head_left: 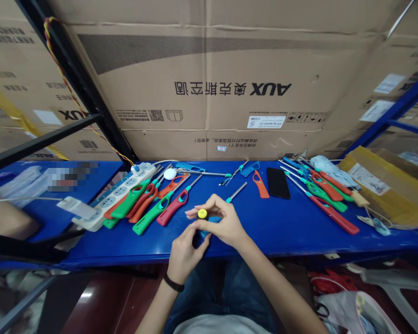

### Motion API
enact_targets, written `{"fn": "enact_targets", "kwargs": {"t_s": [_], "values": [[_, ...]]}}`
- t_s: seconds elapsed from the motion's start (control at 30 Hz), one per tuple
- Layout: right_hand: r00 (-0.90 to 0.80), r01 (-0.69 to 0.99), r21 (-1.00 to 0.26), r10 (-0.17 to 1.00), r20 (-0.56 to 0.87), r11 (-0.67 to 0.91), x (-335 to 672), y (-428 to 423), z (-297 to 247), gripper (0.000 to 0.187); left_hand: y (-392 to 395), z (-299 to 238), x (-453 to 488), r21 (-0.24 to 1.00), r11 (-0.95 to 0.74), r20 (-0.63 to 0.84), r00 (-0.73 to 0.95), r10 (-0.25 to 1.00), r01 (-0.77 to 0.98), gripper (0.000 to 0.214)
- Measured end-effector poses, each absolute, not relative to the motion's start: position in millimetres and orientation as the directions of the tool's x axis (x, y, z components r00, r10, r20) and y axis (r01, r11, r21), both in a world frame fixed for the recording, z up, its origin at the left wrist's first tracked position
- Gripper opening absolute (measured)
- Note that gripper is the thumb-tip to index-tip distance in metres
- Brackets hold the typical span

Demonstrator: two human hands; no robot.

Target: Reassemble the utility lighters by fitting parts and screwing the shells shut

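Observation:
My right hand is closed around an upright screwdriver, seen almost end-on with its yellow cap and black handle. My left hand is closed just below and to the left, its thumb and fingers on a blue lighter handle that the hands mostly hide. Behind my right hand a metal lighter tube with a teal collar sticks out; whether it joins the blue handle I cannot tell. Left of my hands lie several long-necked lighters, a red one and a green one nearest.
A white power strip runs along the left side. Loose blue shells, an orange shell and a black phone lie beyond my hands. More lighters and a yellow bag are at right. Cardboard boxes form the back.

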State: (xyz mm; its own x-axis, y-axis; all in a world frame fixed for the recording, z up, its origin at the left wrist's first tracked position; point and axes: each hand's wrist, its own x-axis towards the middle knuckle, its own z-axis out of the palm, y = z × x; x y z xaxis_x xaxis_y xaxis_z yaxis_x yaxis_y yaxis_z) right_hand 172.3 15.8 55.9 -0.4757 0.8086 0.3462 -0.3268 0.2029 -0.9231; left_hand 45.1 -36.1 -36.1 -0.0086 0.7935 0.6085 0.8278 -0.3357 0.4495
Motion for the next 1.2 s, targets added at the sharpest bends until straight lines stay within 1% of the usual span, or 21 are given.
{"fn": "enact_targets", "kwargs": {"t_s": [0.07, 0.17, 0.27, 0.33, 0.37, 0.43, 0.47, 0.57, 0.63, 0.7, 0.8, 0.87, 1.0, 1.07, 1.1, 1.2], "values": [[-0.402, -0.248, -0.939, 0.857, 0.323, 0.238, 168.3, 16.9, 55.9, 0.047, -35.7, -37.0, 45.0, 0.414, -0.319, 0.626, -0.012, 0.779, 0.852, 0.020], [-0.345, -0.105, -0.936, 0.871, 0.350, 0.335, 162.7, 20.0, 57.2, 0.052, -35.4, -36.3, 44.7, 0.398, -0.295, 0.616, -0.015, 0.788, 0.868, 0.019], [-0.377, -0.035, -0.866, 0.796, 0.473, 0.498, 158.0, 21.9, 59.2, 0.058, -35.5, -33.8, 44.5, 0.418, -0.300, 0.592, -0.007, 0.806, 0.858, 0.018], [-0.397, -0.024, -0.808, 0.736, 0.548, 0.589, 155.7, 22.2, 60.0, 0.049, -35.7, -33.1, 44.1, 0.419, -0.304, 0.585, 0.002, 0.811, 0.855, 0.021], [-0.401, -0.019, -0.795, 0.724, 0.561, 0.606, 154.8, 22.3, 59.9, 0.044, -35.8, -33.2, 43.8, 0.415, -0.304, 0.585, 0.004, 0.811, 0.857, 0.021], [-0.393, -0.018, -0.816, 0.746, 0.537, 0.578, 153.7, 22.6, 57.9, 0.044, -36.0, -34.2, 43.5, 0.410, -0.298, 0.593, -0.004, 0.805, 0.862, 0.021], [-0.389, -0.039, -0.849, 0.774, 0.499, 0.528, 153.3, 23.0, 55.9, 0.045, -36.1, -34.8, 43.5, 0.414, -0.296, 0.596, -0.010, 0.803, 0.861, 0.020], [-0.439, -0.191, -0.942, 0.834, 0.335, 0.277, 152.7, 25.4, 46.3, 0.044, -36.1, -35.4, 44.3, 0.454, -0.322, 0.598, -0.017, 0.801, 0.830, 0.016], [-0.486, -0.302, -0.940, 0.822, 0.296, 0.160, 152.8, 27.3, 39.8, 0.043, -36.0, -35.6, 45.0, 0.493, -0.347, 0.589, -0.012, 0.808, 0.798, 0.014], [-0.538, -0.386, -0.917, 0.782, 0.315, 0.103, 154.0, 28.4, 35.9, 0.046, -35.8, -36.7, 45.2, 0.514, -0.358, 0.585, -0.013, 0.811, 0.779, 0.014], [-0.621, -0.422, -0.906, 0.719, 0.311, 0.028, 158.9, 28.1, 36.1, 0.051, -35.8, -39.9, 44.2, 0.521, -0.357, 0.589, -0.023, 0.808, 0.775, 0.017], [-0.616, -0.406, -0.912, 0.718, 0.325, 0.064, 164.0, 26.9, 39.1, 0.043, -36.1, -41.3, 43.4, 0.529, -0.350, 0.575, -0.024, 0.818, 0.773, 0.016], [-0.519, -0.379, -0.883, 0.727, 0.449, 0.275, 173.3, 23.9, 48.2, 0.023, -36.8, -39.7, 43.2, 0.545, -0.336, 0.537, -0.013, 0.843, 0.768, 0.016], [-0.484, -0.385, -0.870, 0.735, 0.475, 0.309, 175.2, 22.0, 52.3, 0.016, -36.6, -38.4, 43.7, 0.546, -0.335, 0.536, -0.012, 0.844, 0.768, 0.016], [-0.472, -0.393, -0.871, 0.748, 0.467, 0.295, 175.4, 21.0, 53.7, 0.017, -36.4, -38.0, 44.0, 0.546, -0.336, 0.536, -0.012, 0.844, 0.767, 0.016], [-0.428, -0.396, -0.892, 0.815, 0.390, 0.219, 173.5, 17.8, 54.5, 0.031, -35.8, -38.2, 44.3, 0.539, -0.342, 0.541, -0.005, 0.841, 0.770, 0.016]]}}
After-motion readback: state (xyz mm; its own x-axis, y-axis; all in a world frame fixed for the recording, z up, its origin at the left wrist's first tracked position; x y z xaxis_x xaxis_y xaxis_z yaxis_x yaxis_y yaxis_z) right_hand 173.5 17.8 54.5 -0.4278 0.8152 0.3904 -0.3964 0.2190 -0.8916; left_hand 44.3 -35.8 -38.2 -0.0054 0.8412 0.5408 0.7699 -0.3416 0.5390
